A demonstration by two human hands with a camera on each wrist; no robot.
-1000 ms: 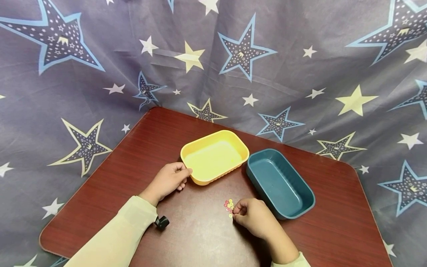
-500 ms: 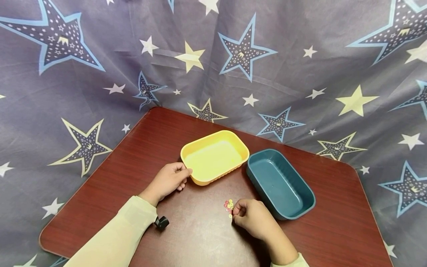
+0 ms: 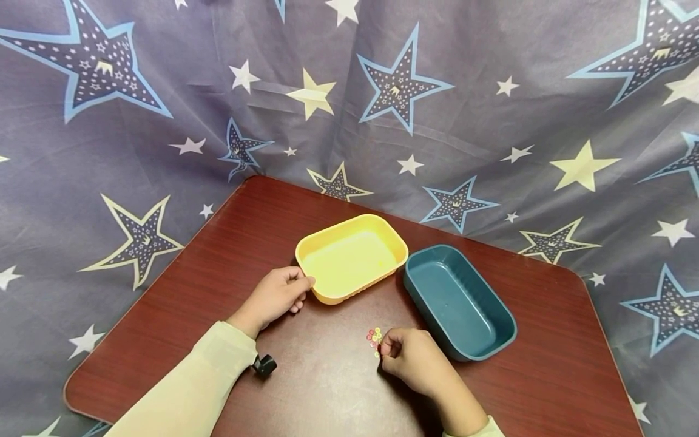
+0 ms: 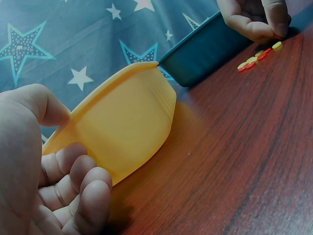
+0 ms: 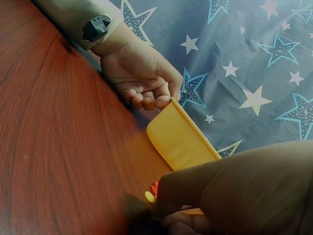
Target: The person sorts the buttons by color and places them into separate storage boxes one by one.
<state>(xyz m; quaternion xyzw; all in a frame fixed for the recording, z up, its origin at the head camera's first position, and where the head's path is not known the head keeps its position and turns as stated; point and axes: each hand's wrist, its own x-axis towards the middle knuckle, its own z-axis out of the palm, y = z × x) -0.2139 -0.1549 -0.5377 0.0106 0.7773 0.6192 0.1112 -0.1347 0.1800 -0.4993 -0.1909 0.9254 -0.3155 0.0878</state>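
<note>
Because the small red and yellow discs [image 4: 261, 56] are probably light, hard and slick, they seem best pinched by their edges where they lie clustered on the worktop [image 3: 327, 376]. Beside them, the right hand [image 3: 413, 359] has its fingers together over a red one; whether they grip it I cannot tell. The left hand [image 3: 275, 295] pinches the rim of the stiff-looking yellow bin [image 4: 132, 117], beside the teal bin [image 4: 208, 55].

Red and yellow pieces [image 3: 374, 337]: too small to count, partly behind right hand [image 3: 412, 361]
Right sleeve [image 3: 483, 430]: cut off at near edge
</note>
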